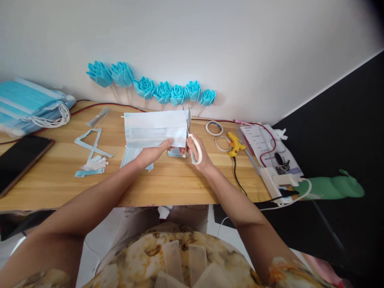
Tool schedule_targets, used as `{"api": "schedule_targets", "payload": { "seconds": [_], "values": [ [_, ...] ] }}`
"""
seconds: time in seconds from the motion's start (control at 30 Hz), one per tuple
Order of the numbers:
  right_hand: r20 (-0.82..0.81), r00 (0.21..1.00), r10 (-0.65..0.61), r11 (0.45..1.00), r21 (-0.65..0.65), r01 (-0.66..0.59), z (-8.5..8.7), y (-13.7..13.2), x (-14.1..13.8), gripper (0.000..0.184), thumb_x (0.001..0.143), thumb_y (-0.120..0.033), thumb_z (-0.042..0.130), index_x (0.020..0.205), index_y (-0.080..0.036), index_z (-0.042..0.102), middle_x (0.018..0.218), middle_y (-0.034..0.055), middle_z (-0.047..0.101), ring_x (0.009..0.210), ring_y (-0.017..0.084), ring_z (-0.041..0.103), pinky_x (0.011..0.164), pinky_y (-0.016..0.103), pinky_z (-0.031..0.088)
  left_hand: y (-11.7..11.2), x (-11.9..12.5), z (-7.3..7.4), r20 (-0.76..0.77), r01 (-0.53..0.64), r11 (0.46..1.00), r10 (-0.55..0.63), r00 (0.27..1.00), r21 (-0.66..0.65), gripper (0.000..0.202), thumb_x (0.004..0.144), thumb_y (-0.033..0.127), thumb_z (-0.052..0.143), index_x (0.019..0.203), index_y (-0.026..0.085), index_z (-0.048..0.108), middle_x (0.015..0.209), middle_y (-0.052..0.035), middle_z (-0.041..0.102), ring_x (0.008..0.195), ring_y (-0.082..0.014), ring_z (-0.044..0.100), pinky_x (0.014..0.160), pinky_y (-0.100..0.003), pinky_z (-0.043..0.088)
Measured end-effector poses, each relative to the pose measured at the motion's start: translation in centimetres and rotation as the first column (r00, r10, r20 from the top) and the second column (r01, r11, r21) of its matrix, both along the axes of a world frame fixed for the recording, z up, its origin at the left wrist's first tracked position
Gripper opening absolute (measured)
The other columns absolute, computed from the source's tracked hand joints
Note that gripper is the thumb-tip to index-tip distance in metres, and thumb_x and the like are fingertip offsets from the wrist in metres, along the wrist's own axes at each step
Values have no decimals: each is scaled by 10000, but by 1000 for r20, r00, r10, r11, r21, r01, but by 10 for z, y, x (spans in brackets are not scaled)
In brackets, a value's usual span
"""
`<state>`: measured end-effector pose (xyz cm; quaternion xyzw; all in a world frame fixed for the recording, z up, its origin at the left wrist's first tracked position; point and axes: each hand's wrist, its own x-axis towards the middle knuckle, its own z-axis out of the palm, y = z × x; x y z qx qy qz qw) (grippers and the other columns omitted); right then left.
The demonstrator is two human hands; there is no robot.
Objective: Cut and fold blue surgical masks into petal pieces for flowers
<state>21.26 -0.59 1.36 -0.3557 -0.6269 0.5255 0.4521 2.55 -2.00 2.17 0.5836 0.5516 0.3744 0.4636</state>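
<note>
- Over the pale striped wooden table (168,188), near its middle: flat, rectangular, pale blue-and-white pleated mask sheet (154,124), long side across, apparently raised off the wood.
- Clamped on the sheet's lower edge, toward the right: left hand (156,152), thumb laid on the near face, other fingers hidden behind, their spread impossible to tell.
- Closed around white-handled metal scissors (198,149): right hand (205,158), thumb by the upper loop, fingers bent underneath and partly covered.
- Standing nearly upright at the sheet's right edge: scissor blades; cannot tell how far parted.
- Likely very light, soft and limp, a little slick on the surface; probably quick to sag, crease or open at the pleats in a loose hold.
- Best pinched flat near the right edge, pleats pressed shut under the thumb, fingertips well away from the blades; farther left, likely to droop at the cut side.
- Underneath, partly covered: second light blue pleated sheet (127,158); below the scissors, small light blue folded piece (177,153).
- Off to the left on the wood: narrow light blue fabric strips (94,147).
- Behind, in a row: seven bright blue rose-like flowers (163,93) on thin sticks.
- To the right: yellow glue gun (236,145) with black cord.
</note>
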Motion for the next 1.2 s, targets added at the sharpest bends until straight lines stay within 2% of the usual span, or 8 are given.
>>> {"api": "schedule_targets", "payload": {
  "seconds": [0.2, 0.47, 0.7, 1.07, 1.13, 1.2],
  "values": [
    [-8, 999, -31, 998, -52, 31, 5, -3, -1, 542, 855, -758, 593, 798, -223, 522, 598, -40, 542, 499, 104, 509, 490, 258, 386, 0, 1, 0, -5, 4, 1000, -4, 1000, 27, 437, 822, 631, 515, 603, 254, 546, 797, -60, 684, 898, -271, 629, 933, -385, 487],
    [-101, 993, -57, 989, -144, 42, 1, -4, -4, 534, 822, -732, 666, 774, -224, 509, 566, -47, 506, 457, 98, 466, 433, 260, 364, 0, 1, 1, -8, -6, 1000, 6, 1000, 18, 445, 825, 637, 530, 607, 249, 555, 801, -65, 697, 928, -284, 629, 948, -403, 486],
    [-140, 986, -87, 981, -185, 61, 0, -3, -7, 566, 753, -745, 725, 762, -219, 517, 545, -58, 501, 437, 86, 460, 404, 240, 349, 1, -1, -4, -17, -10, 1000, 10, 1000, -3, 468, 833, 657, 533, 614, 245, 570, 823, -61, 714, 947, -287, 654, 980, -421, 497],
    [-165, 982, -93, 978, -201, 59, 2, -4, -7, 562, 730, -717, 766, 744, -210, 522, 532, -65, 510, 409, 68, 454, 378, 213, 344, 0, -1, -5, 21, -13, 1000, 13, 1000, 0, 468, 845, 639, 557, 616, 232, 580, 850, -70, 726, 962, -285, 666, 1044, -440, 478],
    [-155, 983, -102, 973, -223, 66, 2, -3, -8, 579, 699, -729, 779, 752, -210, 527, 539, -67, 517, 402, 64, 451, 372, 211, 342, 0, 0, -6, 66, -29, 999, 28, 997, 18, 479, 838, 666, 585, 674, 219, 633, 914, -81, 749, 1027, -298, 670, 1078, -444, 466],
    [-148, 983, -113, 969, -233, 77, 1, -3, -8, 597, 671, -740, 789, 749, -209, 525, 545, -69, 521, 396, 59, 448, 366, 206, 338, 1, 2, -8, 146, -66, 997, 60, 987, 41, 506, 822, 697, 615, 828, 198, 704, 1044, -99, 764, 1165, -312, 647, 1127, -438, 442]
  ]
}}
